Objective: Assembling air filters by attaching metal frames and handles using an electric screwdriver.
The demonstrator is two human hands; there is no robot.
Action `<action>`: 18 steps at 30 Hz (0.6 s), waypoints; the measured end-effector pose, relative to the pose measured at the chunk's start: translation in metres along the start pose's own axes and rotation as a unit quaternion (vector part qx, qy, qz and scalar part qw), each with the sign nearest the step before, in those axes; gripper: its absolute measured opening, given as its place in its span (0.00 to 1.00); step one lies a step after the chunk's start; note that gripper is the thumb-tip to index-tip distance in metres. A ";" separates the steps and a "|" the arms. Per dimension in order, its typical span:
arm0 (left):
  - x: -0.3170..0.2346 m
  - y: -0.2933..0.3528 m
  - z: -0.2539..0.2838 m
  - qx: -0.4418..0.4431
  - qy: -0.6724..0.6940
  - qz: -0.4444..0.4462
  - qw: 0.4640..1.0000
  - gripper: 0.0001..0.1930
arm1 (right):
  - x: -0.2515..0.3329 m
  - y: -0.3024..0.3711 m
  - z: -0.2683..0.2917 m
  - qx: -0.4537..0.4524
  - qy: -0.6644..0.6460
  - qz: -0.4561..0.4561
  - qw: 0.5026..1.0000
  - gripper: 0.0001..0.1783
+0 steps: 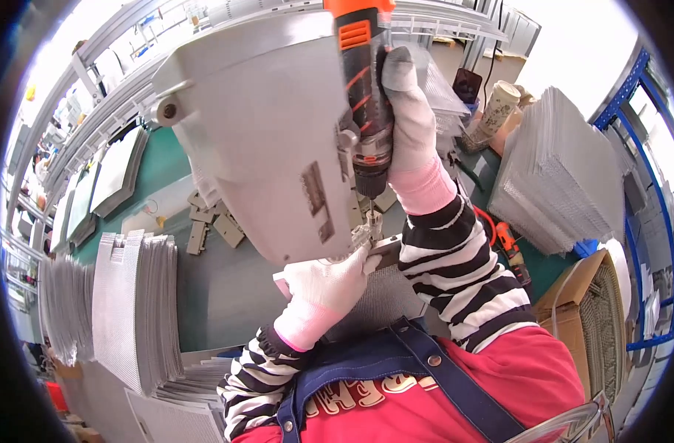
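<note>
My right hand (411, 111), in a white and pink glove, is closed around an orange-and-black cordless drill (363, 96). The drill points down, its bit (372, 207) meeting a small shiny fitting near my left fingertips. My left hand (326, 284), gloved alike, is closed, thumb and fingers drawn together at that fitting; what they grip is too small to make out. Beside the fingers lies a metal strip (387, 245), with a perforated metal sheet (389, 299) below it. A large grey housing (270, 140) fills the upper middle, hiding part of the bench and the area behind my left hand.
Several beige blocks (217, 225) lie on the green-topped bench (204, 317). Stacks of mesh sheets stand at left (134, 310) and right (562, 173). A second orange power tool (510, 251), a cardboard box (573, 295) and a patterned cup (499, 103) are on the right.
</note>
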State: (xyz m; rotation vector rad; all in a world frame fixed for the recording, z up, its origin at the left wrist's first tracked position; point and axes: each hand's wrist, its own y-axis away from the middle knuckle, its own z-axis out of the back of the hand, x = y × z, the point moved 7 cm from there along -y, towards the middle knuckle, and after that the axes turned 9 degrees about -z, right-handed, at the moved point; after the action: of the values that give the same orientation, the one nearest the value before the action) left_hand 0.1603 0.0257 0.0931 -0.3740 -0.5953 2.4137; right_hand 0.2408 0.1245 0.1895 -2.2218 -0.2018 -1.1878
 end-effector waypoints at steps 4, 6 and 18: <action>-0.002 0.001 0.007 -0.067 -0.014 -0.025 0.997 0.09 | -0.004 0.006 0.002 -0.032 -0.055 -0.002 0.998 0.29; -0.005 0.000 0.010 -0.087 -0.005 -0.038 0.995 0.10 | 0.000 0.008 0.014 -0.108 0.027 0.023 0.994 0.33; 0.026 0.024 0.017 -0.225 -0.015 -0.002 0.974 0.32 | 0.024 -0.007 0.014 -0.078 0.053 0.129 0.987 0.32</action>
State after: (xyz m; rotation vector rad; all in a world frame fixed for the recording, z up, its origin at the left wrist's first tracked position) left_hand 0.1220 0.0197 0.0929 -0.5214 -1.1596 2.2677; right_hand 0.2622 0.1352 0.2059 -2.2275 0.2247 -1.2066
